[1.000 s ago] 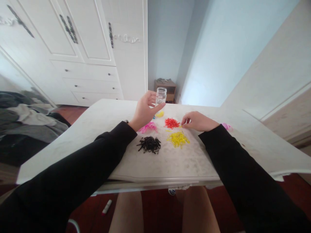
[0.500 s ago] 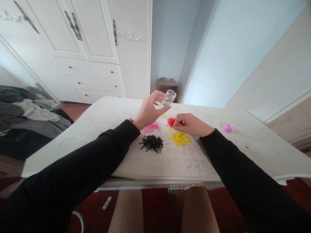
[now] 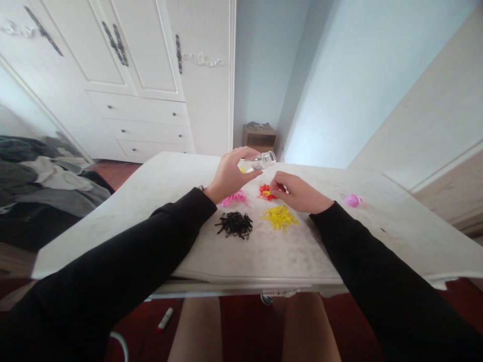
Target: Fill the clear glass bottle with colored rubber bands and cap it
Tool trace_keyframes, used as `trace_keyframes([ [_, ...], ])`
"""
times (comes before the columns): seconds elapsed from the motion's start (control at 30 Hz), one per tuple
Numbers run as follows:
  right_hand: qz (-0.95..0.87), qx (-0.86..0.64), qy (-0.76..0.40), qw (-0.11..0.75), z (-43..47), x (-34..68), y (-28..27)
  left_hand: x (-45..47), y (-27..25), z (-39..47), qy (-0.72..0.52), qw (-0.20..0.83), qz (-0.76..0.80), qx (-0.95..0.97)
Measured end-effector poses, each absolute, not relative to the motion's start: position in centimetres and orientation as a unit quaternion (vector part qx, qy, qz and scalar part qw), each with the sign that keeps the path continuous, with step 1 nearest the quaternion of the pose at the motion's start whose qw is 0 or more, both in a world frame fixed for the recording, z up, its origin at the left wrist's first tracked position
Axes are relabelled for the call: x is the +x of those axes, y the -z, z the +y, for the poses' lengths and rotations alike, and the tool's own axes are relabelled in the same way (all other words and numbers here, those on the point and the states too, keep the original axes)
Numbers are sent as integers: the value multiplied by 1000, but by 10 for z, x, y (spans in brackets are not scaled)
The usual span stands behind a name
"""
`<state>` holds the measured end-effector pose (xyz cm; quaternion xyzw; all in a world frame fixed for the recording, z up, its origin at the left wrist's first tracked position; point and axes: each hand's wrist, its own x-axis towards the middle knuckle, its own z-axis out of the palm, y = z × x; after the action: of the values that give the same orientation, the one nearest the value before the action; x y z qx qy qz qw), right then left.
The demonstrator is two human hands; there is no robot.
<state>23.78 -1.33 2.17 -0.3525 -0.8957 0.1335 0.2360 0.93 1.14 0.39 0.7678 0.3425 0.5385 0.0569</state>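
Observation:
My left hand (image 3: 236, 168) is wrapped round a small clear bottle (image 3: 258, 162), tilted with its open mouth toward the right. Something yellow shows at its bottom end. Just below the mouth, my right hand (image 3: 296, 192) pinches a few yellow rubber bands (image 3: 266, 193), in front of a pile of red rubber bands (image 3: 264, 189). Nearer to me lie piles of yellow rubber bands (image 3: 280, 217) and black rubber bands (image 3: 235, 224). A pink pile (image 3: 234, 197) is partly hidden by my left hand.
A pinkish-purple rounded thing (image 3: 353, 200) sits on the right of the white table (image 3: 264, 256). Beyond the table stand a white wardrobe (image 3: 151, 110) and a small wooden cabinet (image 3: 259, 137). Clothes (image 3: 49, 176) are heaped at the left.
The bottle has tipped from slanting upward to nearly level, its mouth now lower and further right. My right hand has risen slightly from the table with the yellow rubber bands.

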Motion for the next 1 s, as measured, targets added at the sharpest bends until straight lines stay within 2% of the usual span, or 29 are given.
trace_keyframes([
  [0.13,-829,-401,-91,380,-10,246,-30,7,-2,15,-534,28,357,766],
  [0.2,-804,-415,-82,417,-10,247,-32,7,-1,16,-521,23,367,770],
  [0.5,-817,-405,-84,401,-15,239,-28,11,-1,13,-471,11,347,811],
  [0.63,-800,-397,-81,443,-16,237,-29,11,-1,11,-474,24,338,813],
  [0.77,-764,-410,-69,493,-17,241,-32,12,-3,11,-531,84,333,774],
  [0.87,-785,-420,-100,445,-18,246,-35,13,-3,13,-573,147,345,729],
  [1.0,-874,-370,-203,241,-21,251,-39,14,-3,14,-579,181,342,717],
])
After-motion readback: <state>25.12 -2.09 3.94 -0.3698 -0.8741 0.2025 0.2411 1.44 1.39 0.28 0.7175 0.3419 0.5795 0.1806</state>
